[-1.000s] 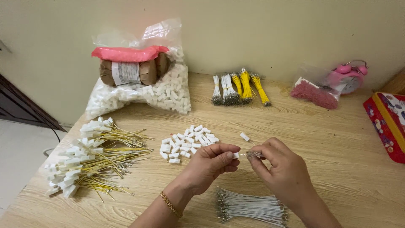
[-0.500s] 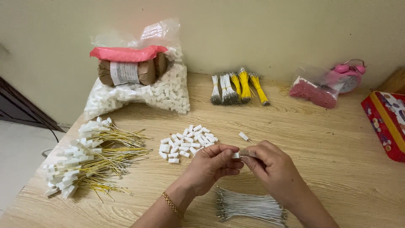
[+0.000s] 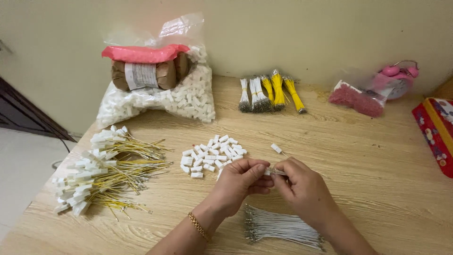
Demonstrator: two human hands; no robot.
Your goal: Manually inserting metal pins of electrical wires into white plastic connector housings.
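My left hand (image 3: 240, 182) and my right hand (image 3: 302, 186) meet above the wooden table (image 3: 358, 156), fingertips pinched together on a small white connector with a thin wire (image 3: 272, 172). Just ahead of them lies a loose pile of small white connectors (image 3: 210, 156), and one single connector (image 3: 276, 148) lies apart to its right. A bundle of white wires (image 3: 283, 227) lies under my wrists near the front edge. At the left is a heap of finished pieces, white connectors with yellow wires (image 3: 106, 170).
A clear bag of white connectors (image 3: 160, 101) stands at the back left with a brown and pink roll (image 3: 146, 66) on top. Yellow and white wire bundles (image 3: 270, 92) lie at the back. A pink clock (image 3: 396, 78), a red bag (image 3: 356, 98) and a red box (image 3: 436, 132) are at right.
Both hands have drawn closer together, the right hand shifting left, and the connector is now pinched between the fingertips of both.
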